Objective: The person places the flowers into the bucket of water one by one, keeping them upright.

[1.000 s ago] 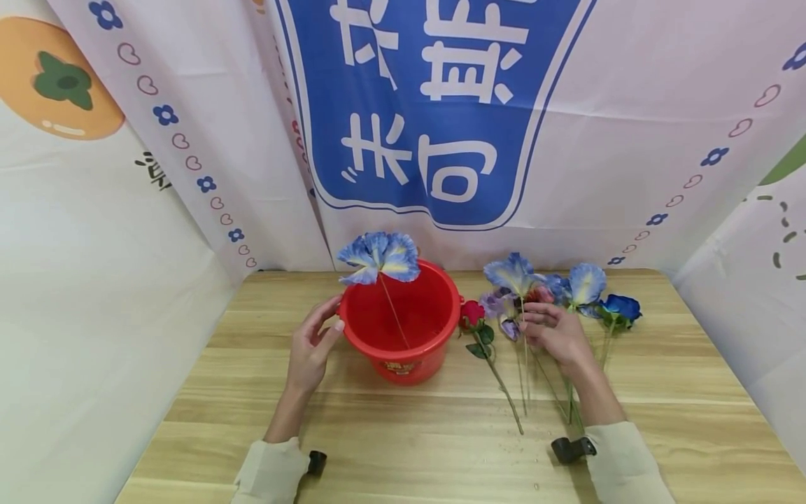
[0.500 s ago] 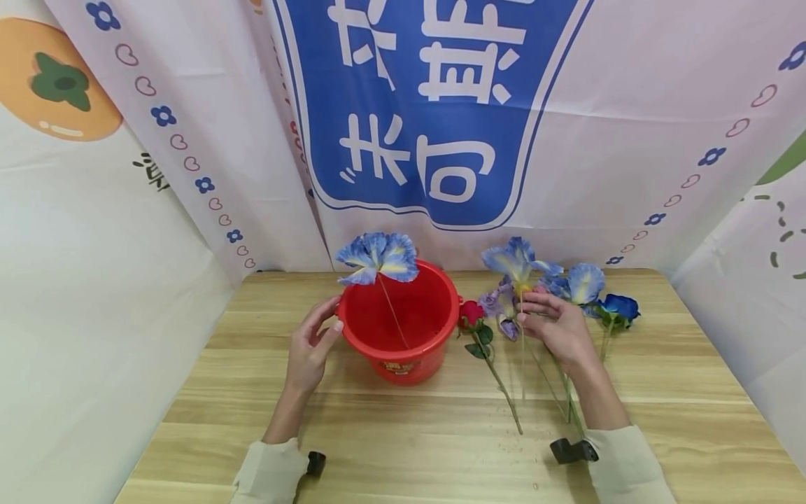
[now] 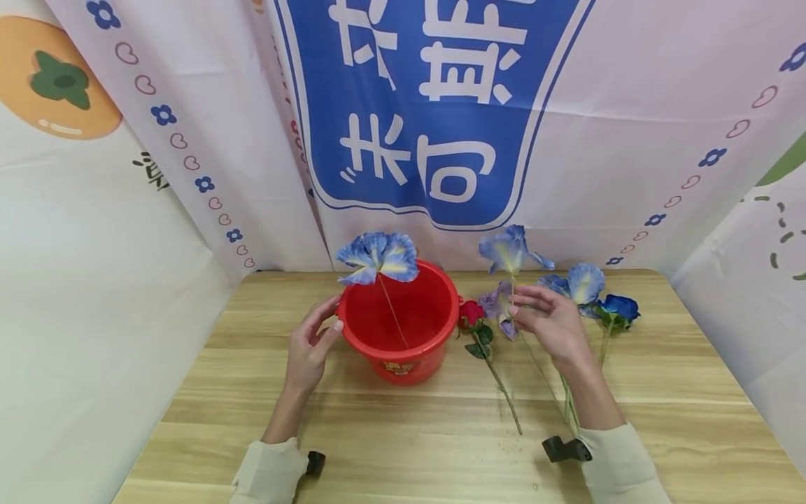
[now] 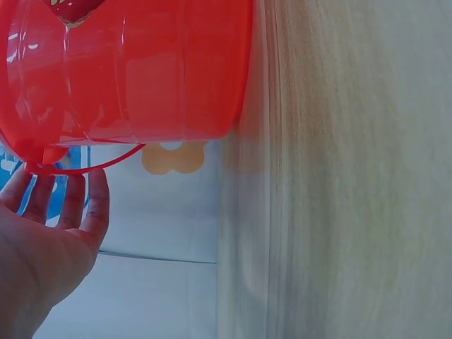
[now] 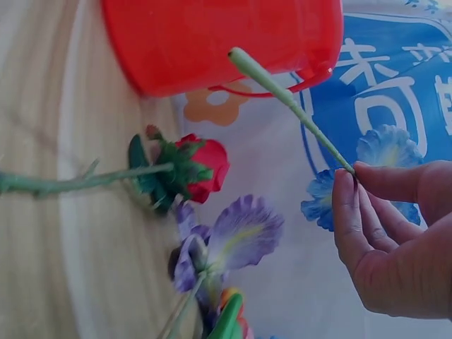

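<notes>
A red plastic bucket stands upright on the table. My left hand touches its left rim beside the thin handle, fingers fairly straight in the left wrist view. One blue artificial iris leans inside the bucket, its bloom above the rim. My right hand pinches the stem of another blue iris between thumb and fingertips. The bloom is up, and the lower stem end is free in the right wrist view. Below it lie a red rose and a purple flower.
Right of my right hand lie another blue iris and a blue rose, stems toward me. A printed cloth hangs along the back edge of the wooden table.
My right hand has lifted the blue iris up and slightly left, away from the other flowers. My left hand and the bucket have stayed in place.
</notes>
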Demonstrator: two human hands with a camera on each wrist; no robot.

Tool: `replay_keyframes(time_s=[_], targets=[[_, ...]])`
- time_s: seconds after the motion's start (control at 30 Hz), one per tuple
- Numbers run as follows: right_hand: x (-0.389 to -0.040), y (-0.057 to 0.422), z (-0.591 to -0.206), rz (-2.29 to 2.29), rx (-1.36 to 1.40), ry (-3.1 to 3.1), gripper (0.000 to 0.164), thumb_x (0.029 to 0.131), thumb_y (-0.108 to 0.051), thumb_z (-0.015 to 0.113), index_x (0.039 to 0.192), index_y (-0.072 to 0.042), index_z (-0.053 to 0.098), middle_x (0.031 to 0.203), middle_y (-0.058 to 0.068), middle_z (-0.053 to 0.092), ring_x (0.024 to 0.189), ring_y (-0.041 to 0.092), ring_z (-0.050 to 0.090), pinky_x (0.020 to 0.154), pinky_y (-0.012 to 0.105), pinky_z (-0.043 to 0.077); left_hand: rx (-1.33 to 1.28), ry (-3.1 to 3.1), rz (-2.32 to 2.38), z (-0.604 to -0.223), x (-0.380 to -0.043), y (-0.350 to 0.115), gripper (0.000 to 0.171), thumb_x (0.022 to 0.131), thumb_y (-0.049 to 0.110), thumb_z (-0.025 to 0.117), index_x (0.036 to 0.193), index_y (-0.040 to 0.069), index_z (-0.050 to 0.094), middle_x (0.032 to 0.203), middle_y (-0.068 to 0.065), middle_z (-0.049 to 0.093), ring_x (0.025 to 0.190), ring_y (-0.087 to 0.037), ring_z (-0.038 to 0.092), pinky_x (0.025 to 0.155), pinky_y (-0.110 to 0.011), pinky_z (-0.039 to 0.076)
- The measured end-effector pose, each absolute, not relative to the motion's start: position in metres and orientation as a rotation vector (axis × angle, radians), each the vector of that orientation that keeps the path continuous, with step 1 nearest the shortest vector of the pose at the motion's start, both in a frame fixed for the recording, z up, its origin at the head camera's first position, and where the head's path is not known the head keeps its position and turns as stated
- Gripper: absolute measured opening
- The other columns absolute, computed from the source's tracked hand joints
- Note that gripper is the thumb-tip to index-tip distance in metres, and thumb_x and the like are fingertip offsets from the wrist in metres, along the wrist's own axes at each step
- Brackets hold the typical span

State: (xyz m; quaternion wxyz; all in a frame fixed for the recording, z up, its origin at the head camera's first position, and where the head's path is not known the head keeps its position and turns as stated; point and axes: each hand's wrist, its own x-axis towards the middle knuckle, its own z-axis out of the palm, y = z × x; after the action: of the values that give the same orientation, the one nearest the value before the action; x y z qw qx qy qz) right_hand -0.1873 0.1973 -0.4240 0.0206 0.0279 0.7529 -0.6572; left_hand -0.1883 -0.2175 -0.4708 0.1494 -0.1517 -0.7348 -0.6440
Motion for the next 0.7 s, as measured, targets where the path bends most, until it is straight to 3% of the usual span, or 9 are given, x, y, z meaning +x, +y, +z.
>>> replay_keyframes(time_s=[0.27, 0.5, 0.7], targets=[[-0.196, 0.185, -0.403, -2.078, 0.022, 2.388, 0.049, 0.102, -0.012, 0.073, 0.148, -0.005, 0.06, 0.14, 0.02, 0.068, 0.107, 0.006, 0.075, 0.092, 0.028, 0.065, -0.437, -2.089, -1.867, -0.472, -0.187, -0.217, 0.046, 0.104, 0.001, 0.062, 0.15, -0.002, 0.058, 0.15, -0.024, 0.058, 0.131, -0.013, 0.06, 0.1, -0.018, 0.059], [-0.201, 0.173, -0.38, -2.125, -0.007, 2.369, 0.048, 0.101, -0.012, 0.074, 0.148, -0.007, 0.061, 0.129, 0.006, 0.072, 0.114, 0.015, 0.074, 0.091, 0.025, 0.065, -0.443, -2.085, -1.875, -0.471, -0.187, -0.217, 0.046, 0.104, 0.001, 0.062, 0.15, -0.002, 0.058, 0.151, -0.024, 0.058, 0.131, -0.013, 0.06, 0.1, -0.019, 0.059], [-0.207, 0.161, -0.363, -2.196, -0.042, 2.349, 0.048, 0.1, -0.007, 0.074, 0.147, -0.006, 0.062, 0.136, 0.014, 0.07, 0.109, 0.011, 0.075, 0.09, 0.026, 0.065, -0.427, -2.093, -1.875, -0.47, -0.187, -0.217, 0.047, 0.104, 0.001, 0.063, 0.15, -0.002, 0.058, 0.151, -0.024, 0.058, 0.131, -0.012, 0.06, 0.1, -0.018, 0.059]])
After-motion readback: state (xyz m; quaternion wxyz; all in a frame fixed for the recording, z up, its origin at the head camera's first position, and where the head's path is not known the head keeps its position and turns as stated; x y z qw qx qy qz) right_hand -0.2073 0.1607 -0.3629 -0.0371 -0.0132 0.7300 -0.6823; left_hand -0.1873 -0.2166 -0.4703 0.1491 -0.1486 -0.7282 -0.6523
